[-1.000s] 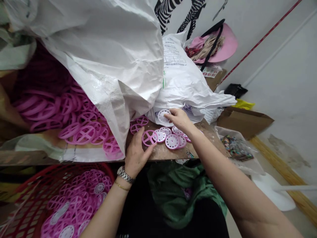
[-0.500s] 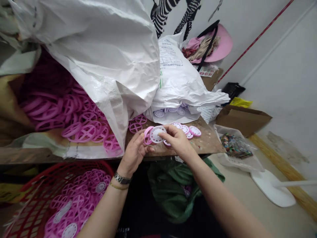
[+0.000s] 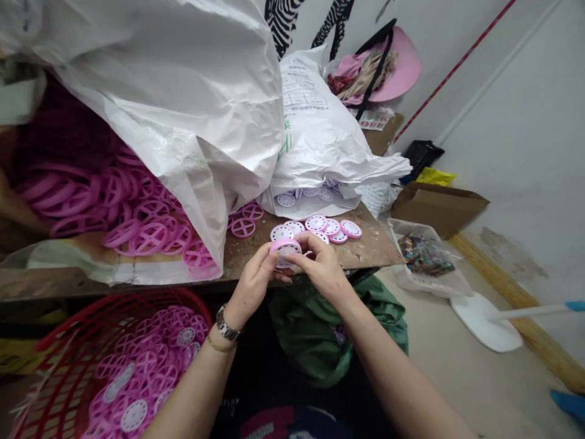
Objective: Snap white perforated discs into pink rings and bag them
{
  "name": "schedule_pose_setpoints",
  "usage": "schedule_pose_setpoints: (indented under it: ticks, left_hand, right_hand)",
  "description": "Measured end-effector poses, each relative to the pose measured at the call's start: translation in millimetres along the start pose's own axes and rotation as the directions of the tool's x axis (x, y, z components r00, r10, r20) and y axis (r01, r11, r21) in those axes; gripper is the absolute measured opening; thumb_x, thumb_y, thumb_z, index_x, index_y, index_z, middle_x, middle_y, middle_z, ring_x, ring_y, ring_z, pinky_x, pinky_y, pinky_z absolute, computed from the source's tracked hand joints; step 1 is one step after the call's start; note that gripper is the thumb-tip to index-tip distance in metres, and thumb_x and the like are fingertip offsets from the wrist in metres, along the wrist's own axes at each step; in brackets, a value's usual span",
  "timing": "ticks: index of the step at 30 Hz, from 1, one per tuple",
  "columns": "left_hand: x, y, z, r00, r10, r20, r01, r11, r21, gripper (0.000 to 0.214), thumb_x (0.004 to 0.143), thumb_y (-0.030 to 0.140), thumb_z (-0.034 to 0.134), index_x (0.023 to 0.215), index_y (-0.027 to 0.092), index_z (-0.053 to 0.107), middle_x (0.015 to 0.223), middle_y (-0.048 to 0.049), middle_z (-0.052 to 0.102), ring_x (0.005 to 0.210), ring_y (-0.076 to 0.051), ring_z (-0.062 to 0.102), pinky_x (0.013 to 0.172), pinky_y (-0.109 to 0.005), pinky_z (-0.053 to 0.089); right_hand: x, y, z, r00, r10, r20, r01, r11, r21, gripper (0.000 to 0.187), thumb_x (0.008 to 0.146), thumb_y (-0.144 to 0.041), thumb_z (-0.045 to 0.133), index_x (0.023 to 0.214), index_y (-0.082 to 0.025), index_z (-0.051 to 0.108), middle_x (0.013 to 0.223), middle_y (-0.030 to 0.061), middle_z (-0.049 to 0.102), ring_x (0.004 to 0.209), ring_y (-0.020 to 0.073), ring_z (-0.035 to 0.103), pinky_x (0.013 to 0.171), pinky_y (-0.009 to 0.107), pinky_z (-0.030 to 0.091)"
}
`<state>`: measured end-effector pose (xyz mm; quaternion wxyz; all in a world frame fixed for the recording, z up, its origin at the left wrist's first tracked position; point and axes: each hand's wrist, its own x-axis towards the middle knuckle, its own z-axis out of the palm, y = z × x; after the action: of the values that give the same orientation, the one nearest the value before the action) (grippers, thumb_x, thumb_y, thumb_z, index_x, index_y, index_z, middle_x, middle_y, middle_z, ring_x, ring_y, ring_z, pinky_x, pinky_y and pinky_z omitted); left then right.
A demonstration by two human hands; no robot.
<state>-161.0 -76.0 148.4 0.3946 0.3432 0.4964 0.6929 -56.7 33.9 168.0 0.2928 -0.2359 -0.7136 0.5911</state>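
Between my two hands is a pink plastic ring with a white slotted disc (image 3: 287, 246) set inside its rim, tilted toward me. My left hand (image 3: 256, 274) pinches its left side between thumb and fingers. The thumb and fingers of my right hand (image 3: 322, 268) close on its right side. Just beyond my fingers, several pink-rimmed white discs (image 3: 351, 229) lie in a loose pile on the brown board (image 3: 379, 247). A few bare pink spoked rings (image 3: 243, 227) lie on the board to the left.
A large white sack (image 3: 183, 97) spills pink rings (image 3: 153, 238) at left. A second white sack (image 3: 315, 140) holds white discs (image 3: 286, 199). Below are a red basket (image 3: 55, 347) of rings and green cloth (image 3: 315, 335). A white bin (image 3: 439, 280) stands at right.
The separate white disc and pink ring have come together in my hands, the disc now inside the rim. The view has shifted slightly, showing more of the disc pile.
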Motion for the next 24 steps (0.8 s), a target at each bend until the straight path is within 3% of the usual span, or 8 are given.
schedule_pose_setpoints:
  ticks: [5,8,13,18,20,24]
  left_hand:
    - [-8.0,0.6,-6.5,0.998,0.056,0.001,-0.054,0.966,0.252,0.031,0.091,0.043,0.052,0.108,0.019,0.061,0.099,-0.0045,0.063,0.071,-0.015,0.064,0.062,-0.027,0.058]
    - [-14.2,-3.4,-9.6,0.999,0.045,0.020,-0.049,0.954,0.296,0.031,0.091,0.045,0.050,0.102,0.019,0.063,0.091,-0.0036,0.062,0.068,-0.016,0.063,0.057,-0.027,0.057]
    - [-24.9,-12.6,-5.6,0.986,-0.051,0.158,-0.011,0.929,0.369,0.031,0.091,0.043,0.051,0.107,0.019,0.061,0.089,-0.0040,0.064,0.066,-0.017,0.065,0.056,-0.026,0.057]
    - [-25.9,-22.1,7.4,0.996,-0.009,0.085,-0.019,0.944,0.329,0.029,0.091,0.042,0.052,0.100,0.016,0.060,0.074,-0.0001,0.061,0.051,-0.012,0.061,0.044,-0.021,0.052]
    - [-24.5,-24.4,10.4,0.994,-0.050,0.096,0.018,0.951,0.308,0.030,0.090,0.043,0.052,0.105,0.017,0.059,0.083,-0.0015,0.063,0.055,-0.013,0.064,0.047,-0.023,0.054]
    - [-27.7,-31.4,11.9,0.949,-0.197,0.245,0.103,0.931,0.350,0.041,0.085,0.038,0.061,0.121,0.022,0.052,0.092,-0.0015,0.064,0.067,-0.016,0.067,0.058,-0.027,0.059]
  right_hand:
    - [-22.1,5.9,7.6,1.000,0.011,0.030,-0.013,0.999,0.050,0.015,0.076,-0.032,0.070,0.081,-0.021,0.061,0.073,-0.0037,0.059,0.068,0.0132,0.054,0.063,0.024,0.044]
    - [-37.9,11.5,11.3,0.999,0.008,0.032,-0.010,0.996,0.084,0.013,0.080,-0.032,0.066,0.087,-0.021,0.064,0.078,-0.0029,0.062,0.072,0.0142,0.056,0.068,0.024,0.046]
    - [-58.6,20.9,8.8,0.996,-0.015,-0.085,0.016,1.000,0.013,0.009,0.083,-0.028,0.063,0.082,-0.020,0.067,0.075,-0.0026,0.063,0.072,0.0143,0.057,0.070,0.024,0.045]
    - [-62.3,20.8,-2.0,0.991,-0.042,-0.127,0.041,0.999,-0.012,0.015,0.082,-0.031,0.064,0.078,-0.017,0.066,0.070,-0.0030,0.059,0.068,0.0126,0.053,0.067,0.023,0.042]
    - [-61.2,22.1,-8.3,0.995,-0.020,-0.099,0.023,0.999,0.026,0.017,0.080,-0.033,0.065,0.079,-0.016,0.065,0.070,-0.0030,0.059,0.068,0.0123,0.052,0.067,0.023,0.042]
    - [-68.5,32.3,-20.2,0.997,0.060,-0.048,-0.056,0.995,0.085,0.017,0.077,-0.031,0.065,0.082,-0.016,0.064,0.076,-0.0023,0.061,0.072,0.0125,0.054,0.070,0.024,0.043]
